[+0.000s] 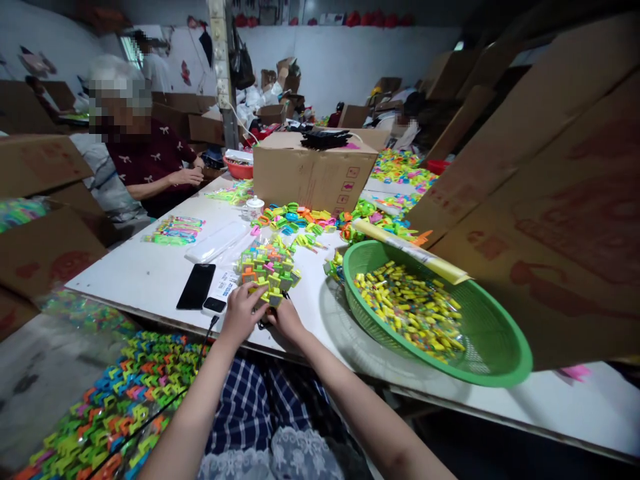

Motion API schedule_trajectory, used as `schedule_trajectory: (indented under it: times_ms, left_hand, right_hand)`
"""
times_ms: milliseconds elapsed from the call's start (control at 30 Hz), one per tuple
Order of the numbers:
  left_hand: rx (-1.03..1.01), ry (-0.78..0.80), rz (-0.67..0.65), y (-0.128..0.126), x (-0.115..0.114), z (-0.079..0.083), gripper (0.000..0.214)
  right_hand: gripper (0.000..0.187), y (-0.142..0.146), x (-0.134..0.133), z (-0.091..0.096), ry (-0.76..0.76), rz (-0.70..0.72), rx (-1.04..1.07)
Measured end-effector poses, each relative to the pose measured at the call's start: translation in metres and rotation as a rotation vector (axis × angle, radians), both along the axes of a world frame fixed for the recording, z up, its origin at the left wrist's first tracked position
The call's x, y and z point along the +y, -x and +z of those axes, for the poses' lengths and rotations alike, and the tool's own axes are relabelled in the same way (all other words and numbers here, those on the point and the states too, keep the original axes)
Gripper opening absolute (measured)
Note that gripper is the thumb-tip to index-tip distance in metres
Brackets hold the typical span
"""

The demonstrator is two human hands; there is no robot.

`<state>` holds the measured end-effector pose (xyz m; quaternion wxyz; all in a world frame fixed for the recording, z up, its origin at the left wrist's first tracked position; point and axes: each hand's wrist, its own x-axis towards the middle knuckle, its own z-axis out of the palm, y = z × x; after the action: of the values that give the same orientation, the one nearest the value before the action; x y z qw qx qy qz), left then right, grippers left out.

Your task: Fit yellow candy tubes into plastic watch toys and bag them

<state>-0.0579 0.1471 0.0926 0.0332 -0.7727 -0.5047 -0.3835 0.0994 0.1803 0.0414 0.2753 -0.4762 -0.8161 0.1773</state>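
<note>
A clear bag of small plastic pieces (267, 265) in yellow, green, orange and grey lies on the white table (155, 277) near its front edge. Fingers of my left hand (243, 312) are bent over the bag's near end and grip it. Beside it, my right hand (289, 319) is closed low against the same end, its fingertips mostly hidden. A bit of something black shows at that hand, too small to name. Left of the bag lie a black smartphone (197, 287), a small white device (215, 305) with a dark screen and a cable, and a printed label (223, 285).
A green basket (520, 363) holds many wrapped yellow pieces; a yellow roll (410, 250) rests across its rim. Loose colourful clips (295, 217) lie before a cardboard box (305, 177). A large carton (560, 233) stands right. Another person (150, 150) sits left. Bagged pieces (115, 400) fill the lower left.
</note>
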Motion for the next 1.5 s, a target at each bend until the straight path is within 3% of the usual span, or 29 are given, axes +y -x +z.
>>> schedule_trajectory:
  times_ms: [167,433,1067,1133,1267,1500]
  left_hand:
    - [0.050,-0.032,-0.055,0.008,0.011,0.004,0.027]
    - [-0.004,-0.180,-0.065,0.011,0.007,0.004,0.020]
    - [-0.044,-0.091,-0.105,0.011,0.003,0.002,0.020]
    - [-0.047,-0.076,-0.069,0.008,0.001,0.001,0.026]
    - [-0.090,-0.038,0.126,-0.003,-0.007,-0.002,0.029]
    - [-0.286,0.006,0.114,-0.022,-0.012,-0.003,0.023]
  right_hand:
    - [0.027,0.005,-0.004,-0.002,-0.022,-0.050,0.031]
    - [0.020,0.007,-0.007,-0.006,-0.005,-0.086,0.050]
    - [0.019,0.004,-0.007,-0.004,-0.012,-0.045,0.044]
    - [0.021,0.004,-0.006,-0.005,-0.011,-0.044,0.040]
    - [0.021,0.005,-0.005,-0.009,-0.009,-0.046,0.037]
    - [0.020,0.005,-0.005,-0.010,-0.029,-0.047,0.038]
